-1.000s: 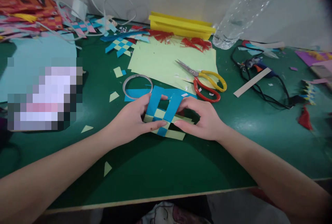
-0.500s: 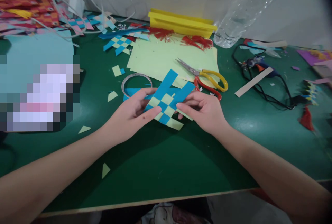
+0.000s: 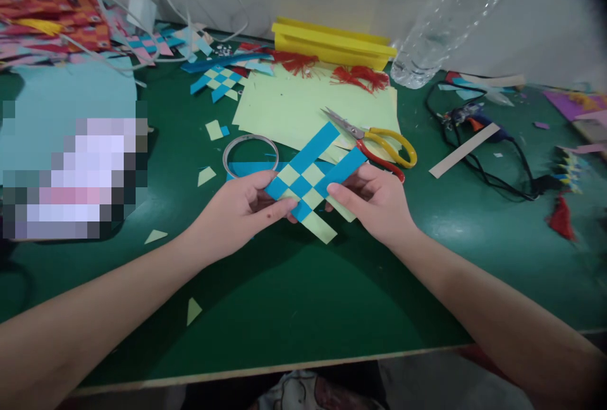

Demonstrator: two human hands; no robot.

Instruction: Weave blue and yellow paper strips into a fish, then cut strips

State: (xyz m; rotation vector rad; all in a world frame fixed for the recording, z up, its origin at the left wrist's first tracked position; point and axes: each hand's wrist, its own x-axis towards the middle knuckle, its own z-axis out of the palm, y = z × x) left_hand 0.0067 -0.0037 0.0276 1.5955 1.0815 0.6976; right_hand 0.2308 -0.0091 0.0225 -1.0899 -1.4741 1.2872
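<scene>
Left hand [image 3: 237, 211] and right hand [image 3: 377, 201] pinch woven paper piece [image 3: 308, 185] | step: tightening weave | next: likely snug loose strips evenly.

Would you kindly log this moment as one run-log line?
left hand: holds woven paper piece | right hand: holds same piece | scissors: behind on table

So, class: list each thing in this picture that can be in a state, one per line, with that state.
Woven paper piece: partly woven, loose strip ends, held above the table.
Left hand: gripping the piece's left edge.
Right hand: gripping its right edge.
Scissors: lying nearly shut on the pale green sheet.
Plastic bottle: upright, looks empty.
Tape ring: lying flat.
</scene>
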